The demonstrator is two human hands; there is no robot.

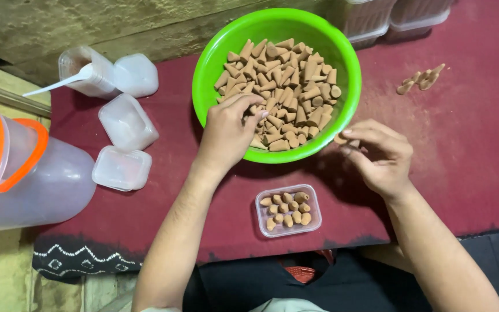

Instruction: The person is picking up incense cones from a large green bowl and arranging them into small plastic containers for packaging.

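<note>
Starting at the left edge, a clear jug (27,173) with an orange handle is cut off by the frame and overhangs the red cloth (469,156); beside it three small clear boxes (127,121) and a white scoop (59,84) crowd the cloth's left end, leaving a bare strip along its near edge; that near edge ends at a dark patterned border, just above the person's lap. Near the middle sits the green bowl (215,58), heaped with tan cones (284,86), its rim close to the cloth's far edge; just before it, near the front edge, lies a small clear tray (289,210) holding a batch of cones standing upright, apart from the bowl. Right of the bowl the cloth is open but for a few loose cones (421,78), well apart from the hands.

The left hand (226,130) reaches over the bowl's near rim, fingers curled down into the cones, touching them; whether it grips any I cannot tell; the right hand (379,156) hovers just outside the bowl's right rim, thumb and fingertips pinched on one cone (341,138), other fingers loosely bent.

Two clear tubs (376,17) at the top are cut off; the left fingertips are hidden among the cones; the jug's contents are unclear.
</note>
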